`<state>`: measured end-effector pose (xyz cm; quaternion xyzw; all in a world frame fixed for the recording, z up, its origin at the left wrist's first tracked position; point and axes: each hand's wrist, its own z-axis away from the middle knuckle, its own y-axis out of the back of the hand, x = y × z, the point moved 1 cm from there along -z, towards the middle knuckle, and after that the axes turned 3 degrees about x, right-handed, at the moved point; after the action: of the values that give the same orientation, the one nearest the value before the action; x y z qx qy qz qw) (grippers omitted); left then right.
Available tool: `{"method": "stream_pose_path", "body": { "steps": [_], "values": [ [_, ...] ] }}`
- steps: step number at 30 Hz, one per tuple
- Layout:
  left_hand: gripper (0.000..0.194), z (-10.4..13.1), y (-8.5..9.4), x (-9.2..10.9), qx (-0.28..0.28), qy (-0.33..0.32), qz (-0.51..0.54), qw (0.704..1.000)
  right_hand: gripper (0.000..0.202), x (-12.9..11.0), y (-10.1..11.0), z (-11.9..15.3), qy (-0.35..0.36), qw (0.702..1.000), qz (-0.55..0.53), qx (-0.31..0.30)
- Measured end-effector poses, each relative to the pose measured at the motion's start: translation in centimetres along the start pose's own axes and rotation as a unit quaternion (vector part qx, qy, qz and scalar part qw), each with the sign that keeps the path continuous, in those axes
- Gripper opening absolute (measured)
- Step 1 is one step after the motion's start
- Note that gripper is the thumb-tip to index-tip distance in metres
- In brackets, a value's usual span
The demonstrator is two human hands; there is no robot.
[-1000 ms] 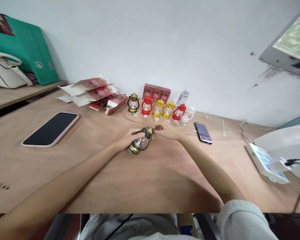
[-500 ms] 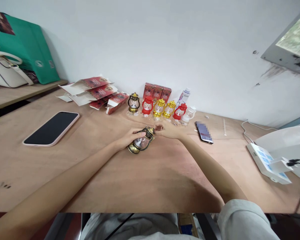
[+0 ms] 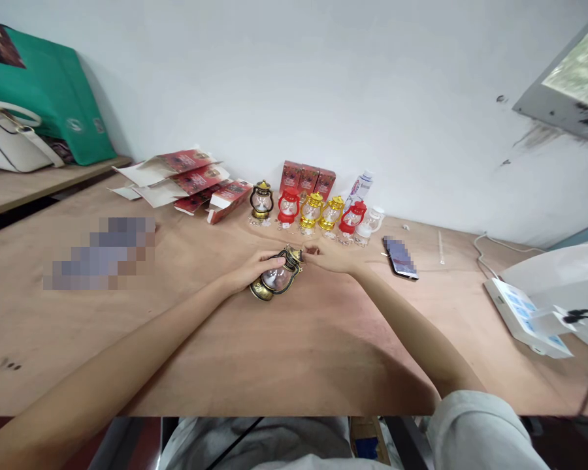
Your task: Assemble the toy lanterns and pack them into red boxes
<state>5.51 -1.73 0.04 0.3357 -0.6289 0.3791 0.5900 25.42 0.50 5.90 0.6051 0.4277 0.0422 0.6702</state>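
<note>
Tilted over the table, a small black-and-bronze lantern with a clear globe leans its top to the right. My left hand is closed round its left side, thumb lying across the upper globe. At the lantern's cap, my right hand has its fingers curled in a pinch; what sits between them is too small to make out. Behind stands a row of similar lanterns: a bronze one, a red one, two gold ones, another red one and a white one.
Flattened red boxes lie back left, and upright red boxes stand behind the lanterns beside a white tube. One phone rests to the right, a blurred-out phone to the left. A power strip sits far right.
Almost nothing differs: both hands keep their hold at the tilted lantern, with only a slight shift of the right fingers by the cap. The left phone is now blurred out.
</note>
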Motion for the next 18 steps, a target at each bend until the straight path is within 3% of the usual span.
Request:
{"method": "stream_pose_path", "body": {
  "steps": [5, 11, 18],
  "values": [
    [0.049, -0.12, 0.05, -0.03, -0.008, -0.005, 0.004, 1.000, 0.020, 0.16, -0.06, -0.05, 0.021, 0.999, -0.014, 0.034],
    [0.050, -0.14, 0.07, -0.14, -0.007, -0.006, 0.003, 1.000, 0.018, -0.13, 0.04, -0.09, 0.003, 1.000, 0.023, 0.003],
    [0.050, -0.05, -0.01, 0.03, -0.004, -0.008, -0.004, 1.000, 0.020, -0.04, -0.42, 0.20, -0.021, 1.000, -0.006, 0.016]
  ]
}}
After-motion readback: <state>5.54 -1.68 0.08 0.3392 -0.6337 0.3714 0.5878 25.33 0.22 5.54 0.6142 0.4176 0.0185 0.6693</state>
